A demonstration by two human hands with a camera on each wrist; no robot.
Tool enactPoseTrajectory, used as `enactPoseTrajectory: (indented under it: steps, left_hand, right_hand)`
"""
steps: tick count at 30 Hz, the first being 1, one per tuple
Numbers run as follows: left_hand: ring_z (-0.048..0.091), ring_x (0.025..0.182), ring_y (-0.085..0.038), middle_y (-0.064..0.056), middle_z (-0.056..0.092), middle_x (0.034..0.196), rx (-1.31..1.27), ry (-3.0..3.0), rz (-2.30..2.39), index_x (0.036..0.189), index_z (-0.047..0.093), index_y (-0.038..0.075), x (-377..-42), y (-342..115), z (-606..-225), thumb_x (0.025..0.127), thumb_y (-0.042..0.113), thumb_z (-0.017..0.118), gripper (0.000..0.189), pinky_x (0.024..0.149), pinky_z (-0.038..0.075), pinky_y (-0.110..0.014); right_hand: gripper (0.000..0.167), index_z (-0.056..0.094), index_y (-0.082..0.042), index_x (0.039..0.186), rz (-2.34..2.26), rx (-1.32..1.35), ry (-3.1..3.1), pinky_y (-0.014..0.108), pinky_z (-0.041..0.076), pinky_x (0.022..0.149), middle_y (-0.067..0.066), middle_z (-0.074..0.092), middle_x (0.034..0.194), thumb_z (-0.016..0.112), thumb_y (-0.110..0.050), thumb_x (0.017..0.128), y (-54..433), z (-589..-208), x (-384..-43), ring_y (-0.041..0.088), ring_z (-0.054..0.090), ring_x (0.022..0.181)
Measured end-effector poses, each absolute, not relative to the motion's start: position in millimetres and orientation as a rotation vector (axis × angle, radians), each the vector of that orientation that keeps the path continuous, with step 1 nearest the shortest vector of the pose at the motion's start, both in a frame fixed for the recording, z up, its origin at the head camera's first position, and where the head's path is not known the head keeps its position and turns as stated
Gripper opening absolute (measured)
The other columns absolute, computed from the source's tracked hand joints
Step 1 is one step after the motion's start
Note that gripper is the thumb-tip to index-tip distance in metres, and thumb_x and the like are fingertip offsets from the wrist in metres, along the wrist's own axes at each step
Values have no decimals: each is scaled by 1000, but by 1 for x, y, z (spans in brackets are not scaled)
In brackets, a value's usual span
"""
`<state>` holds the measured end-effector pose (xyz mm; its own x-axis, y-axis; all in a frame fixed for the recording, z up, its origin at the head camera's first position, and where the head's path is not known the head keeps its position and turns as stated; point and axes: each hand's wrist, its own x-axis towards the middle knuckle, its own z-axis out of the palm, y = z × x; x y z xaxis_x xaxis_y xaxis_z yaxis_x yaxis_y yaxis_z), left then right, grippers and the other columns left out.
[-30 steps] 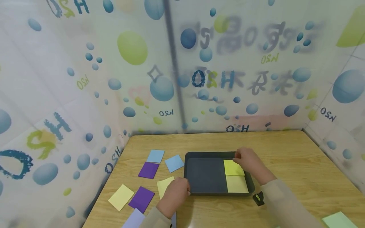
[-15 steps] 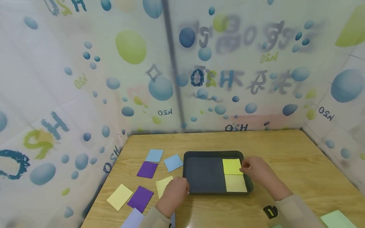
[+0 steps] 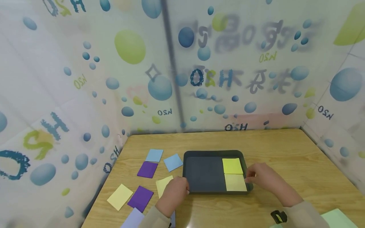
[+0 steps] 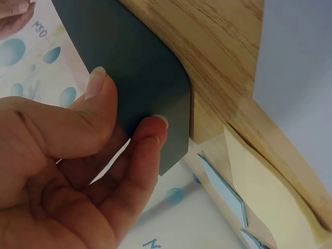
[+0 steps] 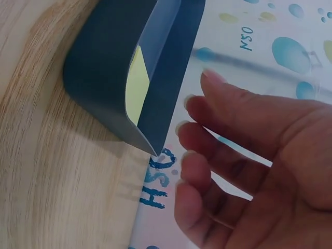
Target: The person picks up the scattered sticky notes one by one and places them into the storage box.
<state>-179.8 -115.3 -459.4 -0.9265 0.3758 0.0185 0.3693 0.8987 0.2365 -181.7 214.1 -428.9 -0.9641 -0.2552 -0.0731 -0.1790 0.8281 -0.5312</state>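
A dark rectangular tray (image 3: 203,174) lies on the wooden table. Inside, along its right side, are a bright yellow sticky note (image 3: 232,166) and a paler yellow one (image 3: 235,182) in front of it. My left hand (image 3: 174,190) is at the tray's near-left corner; in the left wrist view its curled thumb and fingers (image 4: 150,132) hold the tray's wall. Just past the tray's right edge hovers my right hand (image 3: 263,178). Its fingers (image 5: 194,168) are loosely bent, with nothing between them and the thumb in the right wrist view.
Left of the tray lie light blue squares (image 3: 173,162), purple squares (image 3: 140,198), pale yellow squares (image 3: 120,197) and a lavender square (image 3: 133,218). Light green paper (image 3: 338,218) is at the front right. A patterned curtain (image 3: 216,95) surrounds the table's far sides.
My right hand has left the bright yellow note at the tray's far-right corner and moved toward me, along and just outside the right edge. The left hand stays at its corner.
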Motion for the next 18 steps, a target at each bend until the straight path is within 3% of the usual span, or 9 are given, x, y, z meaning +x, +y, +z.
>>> enactPoseTrajectory:
  steps: [12, 18]
  left_hand:
    - [69, 68, -13, 1, 74, 74, 620, 3047, 365, 73, 78, 12, -179, -116, -460, 79, 6, 83, 10, 57, 54, -24]
    - [69, 68, -14, 1, 74, 73, 637, 3066, 352, 72, 78, 12, -180, -116, -462, 79, 6, 84, 10, 57, 54, -25]
  right_hand:
    - [16, 71, -14, 70, -801, -371, 2603, 30, 46, 65, -2, 62, 77, 83, -6, 74, 231, -435, -167, 16, 53, 73]
    - [18, 69, -13, 68, -794, -328, 2516, 25, 43, 56, -1, 62, 70, 81, -1, 75, 235, -446, -157, 14, 53, 62]
